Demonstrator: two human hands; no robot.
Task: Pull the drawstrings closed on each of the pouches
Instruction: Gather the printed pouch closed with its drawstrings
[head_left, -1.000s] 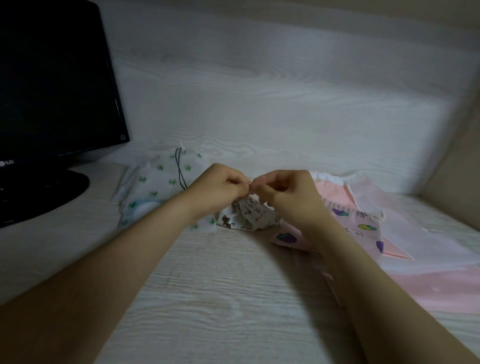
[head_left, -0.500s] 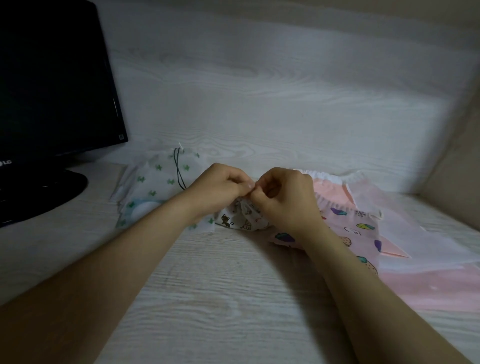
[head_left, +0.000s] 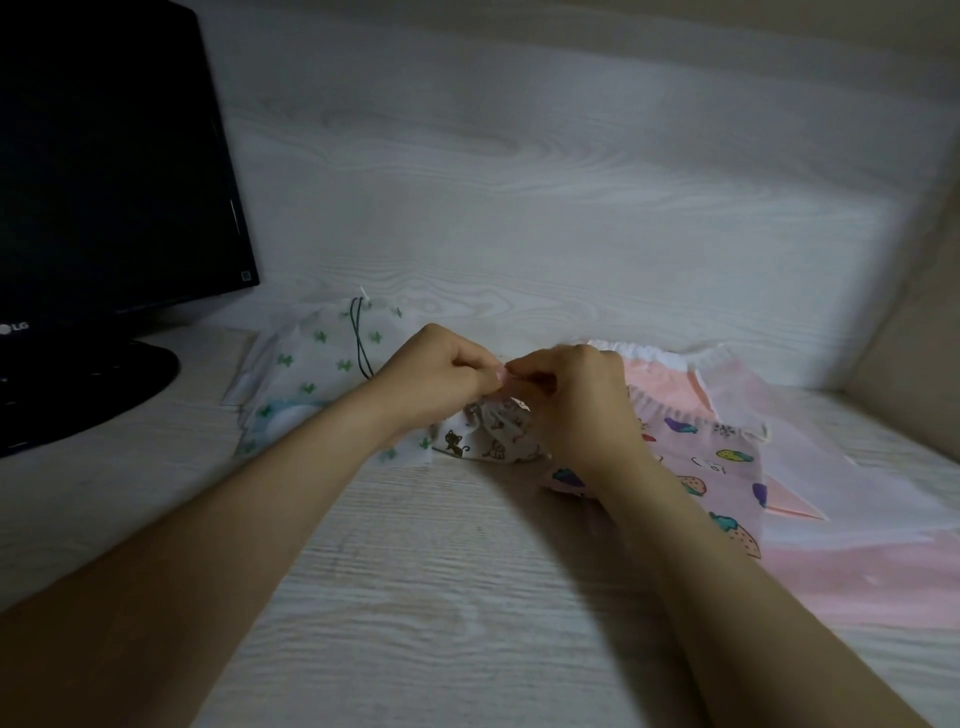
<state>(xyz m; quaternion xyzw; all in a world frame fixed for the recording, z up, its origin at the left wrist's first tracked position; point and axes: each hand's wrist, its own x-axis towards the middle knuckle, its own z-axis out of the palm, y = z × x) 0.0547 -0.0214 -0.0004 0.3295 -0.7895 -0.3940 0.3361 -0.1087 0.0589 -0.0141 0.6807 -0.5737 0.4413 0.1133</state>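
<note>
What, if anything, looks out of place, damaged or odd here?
Nothing stands out. The left hand and right hand pinch the top of the cat-print pouch; the green-print pouch and the pink fruit-print pouch lie either side of it, with no tear or spill visible.

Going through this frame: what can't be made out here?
Head view only.
cat-print pouch: drawstring hidden behind curled fingers of left hand and right hand.
pink fruit-print pouch: part covered by right forearm.
monitor: cut off by left and top edges.
</note>
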